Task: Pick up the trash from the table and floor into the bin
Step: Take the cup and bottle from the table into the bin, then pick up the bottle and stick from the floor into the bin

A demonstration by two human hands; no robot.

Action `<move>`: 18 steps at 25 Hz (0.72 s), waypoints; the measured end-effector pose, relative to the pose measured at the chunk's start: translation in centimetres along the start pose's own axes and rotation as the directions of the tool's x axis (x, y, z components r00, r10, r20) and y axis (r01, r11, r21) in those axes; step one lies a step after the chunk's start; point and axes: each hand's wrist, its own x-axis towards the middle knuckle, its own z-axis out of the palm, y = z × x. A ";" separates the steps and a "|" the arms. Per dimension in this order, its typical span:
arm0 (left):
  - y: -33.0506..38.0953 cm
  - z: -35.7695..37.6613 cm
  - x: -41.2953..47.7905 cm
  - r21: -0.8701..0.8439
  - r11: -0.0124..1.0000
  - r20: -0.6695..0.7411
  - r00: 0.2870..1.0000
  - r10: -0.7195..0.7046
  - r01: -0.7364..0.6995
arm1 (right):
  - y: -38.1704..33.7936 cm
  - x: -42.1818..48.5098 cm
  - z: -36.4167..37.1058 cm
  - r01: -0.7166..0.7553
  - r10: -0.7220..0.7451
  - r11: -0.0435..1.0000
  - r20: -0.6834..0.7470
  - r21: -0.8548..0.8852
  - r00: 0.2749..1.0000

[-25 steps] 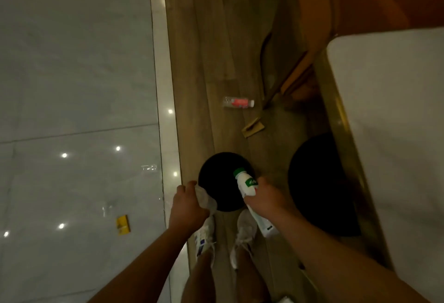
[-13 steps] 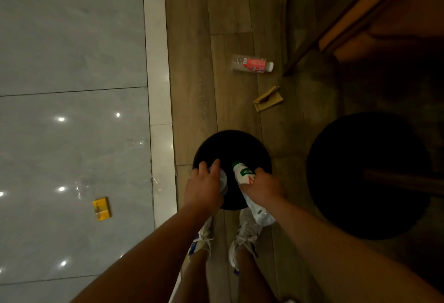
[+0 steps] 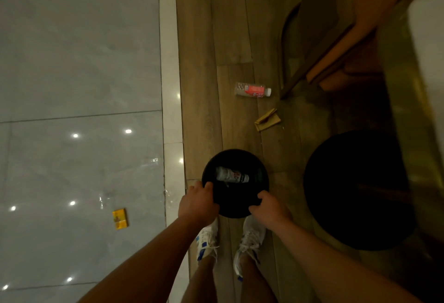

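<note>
A round black bin [image 3: 240, 153] stands on the wood floor just in front of my feet. Inside it lies a white bottle [image 3: 231, 175] with a printed label. My left hand [image 3: 198, 206] curls over the bin's near-left rim and my right hand [image 3: 270, 209] curls over its near-right rim. Further ahead on the floor lie a clear bottle with a red label [image 3: 253, 89] and a folded brown paper [image 3: 267, 120]. A small yellow packet [image 3: 120, 218] rests on the grey tiles to the left.
A round black table base [image 3: 355, 189] sits right of the bin, under a white table top with a gold edge [image 3: 430, 50]. An orange chair [image 3: 336, 50] stands at the back right. A pale strip separates the tiles from the wood floor.
The white bottle has left my right hand and now lies in the bin. The crumpled white piece is gone from my left hand. Both hands have settled on the bin's rim.
</note>
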 end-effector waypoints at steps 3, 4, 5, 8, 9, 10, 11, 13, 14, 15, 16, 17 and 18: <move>1.1 -3.7 -4.2 -0.053 0.998 0.002 1.000 -0.014 0.014 | -1.5 -4.8 -2.6 0.043 -0.043 0.998 -0.011 0.036 0.999; 1.5 -4.7 -5.8 -0.073 0.997 0.007 1.000 -0.015 0.015 | -1.9 -6.4 -3.5 0.061 -0.061 0.998 -0.009 0.017 0.998; 1.9 -5.8 -7.8 -0.093 0.996 0.014 1.000 -0.017 0.018 | -2.3 -8.4 -4.2 0.078 -0.078 0.997 -0.004 -0.006 0.997; 2.4 -8.1 -13.6 -0.138 0.989 0.057 0.997 -0.046 0.053 | -2.9 -13.6 -5.9 0.114 -0.114 0.991 0.001 -0.071 0.993; 2.4 -8.8 -15.4 -0.148 0.987 0.067 0.996 -0.053 0.062 | -3.0 -15.2 -6.5 0.124 -0.124 0.989 0.012 -0.081 0.992; 2.3 -9.5 -17.3 -0.163 0.984 0.073 0.996 -0.060 0.071 | -3.2 -17.0 -7.0 0.135 -0.133 0.986 0.030 -0.093 0.991; 2.2 -10.0 -19.0 -0.180 0.980 0.075 0.995 -0.068 0.081 | -3.2 -18.5 -7.5 0.147 -0.143 0.984 0.048 -0.104 0.989; 1.8 -11.1 -22.0 -0.224 0.968 0.054 0.994 -0.099 0.109 | -3.3 -21.1 -8.3 0.173 -0.167 0.980 0.058 -0.104 0.984; 1.4 -11.7 -23.2 -0.250 0.960 0.036 0.992 -0.120 0.125 | -3.6 -22.0 -8.8 0.190 -0.185 0.976 0.053 -0.105 0.981; 0.9 -12.3 -24.3 -0.276 0.951 0.018 0.990 -0.141 0.140 | -3.9 -22.8 -9.4 0.213 -0.209 0.971 0.043 -0.106 0.977; 0.4 -12.9 -25.1 -0.298 0.942 0.005 0.987 -0.159 0.153 | -4.4 -23.4 -9.9 0.231 -0.228 0.967 0.039 -0.104 0.973; -0.3 -13.5 -25.8 -0.317 0.934 -0.007 0.984 -0.176 0.164 | -4.9 -23.7 -10.3 0.244 -0.241 0.965 0.036 -0.099 0.970; -0.9 -14.1 -26.3 -0.336 0.926 -0.024 0.981 -0.194 0.175 | -5.5 -24.0 -10.7 0.252 -0.251 0.962 0.029 -0.108 0.968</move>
